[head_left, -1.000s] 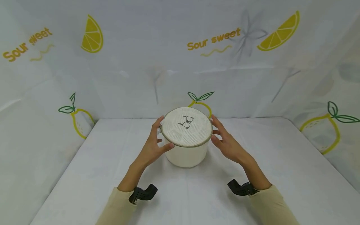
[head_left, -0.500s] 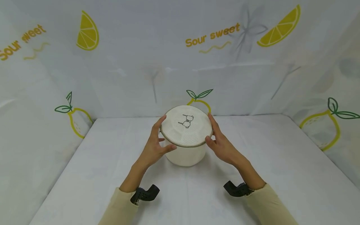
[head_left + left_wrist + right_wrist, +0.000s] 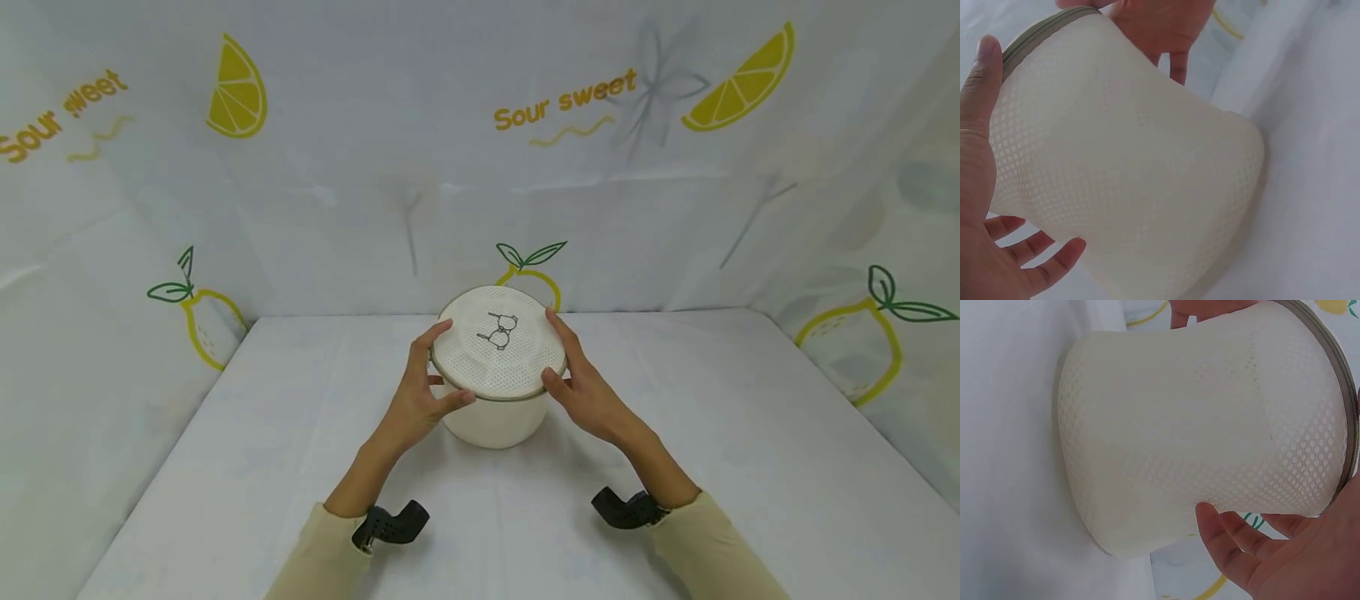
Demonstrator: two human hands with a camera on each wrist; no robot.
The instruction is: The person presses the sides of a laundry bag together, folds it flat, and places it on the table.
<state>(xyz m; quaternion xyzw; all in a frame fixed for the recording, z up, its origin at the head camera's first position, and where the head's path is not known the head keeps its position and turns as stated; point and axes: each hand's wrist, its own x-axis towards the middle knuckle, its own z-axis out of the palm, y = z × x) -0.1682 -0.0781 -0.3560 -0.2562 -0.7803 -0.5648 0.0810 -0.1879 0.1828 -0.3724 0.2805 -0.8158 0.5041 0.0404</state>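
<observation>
A white cylindrical mesh laundry bag (image 3: 495,421) stands upright on the white-covered table. Its round mesh lid (image 3: 517,367) bears a dark line drawing of two small figures, and a grey-green zipper (image 3: 1041,34) runs round the rim. My left hand (image 3: 412,404) holds the bag's left side, thumb at the front rim and index finger over the lid's edge. From the right, my right hand (image 3: 592,396) holds the rim, its thumb on the lid's edge. In the right wrist view a fingertip (image 3: 1207,515) touches the mesh wall. The bag's inside is hidden.
White cloth covers the table (image 3: 300,367). Behind it hangs a white curtain (image 3: 337,208) printed with lemons and lettering. A black wrist camera (image 3: 390,525) sits on the left wrist and another black wrist camera (image 3: 630,508) on the right, beside beige sleeves.
My right hand has moved left onto the bag's rim, its thumb now on the lid's edge. The left hand has shifted slightly inward along the rim. The bag stands in nearly the same place.
</observation>
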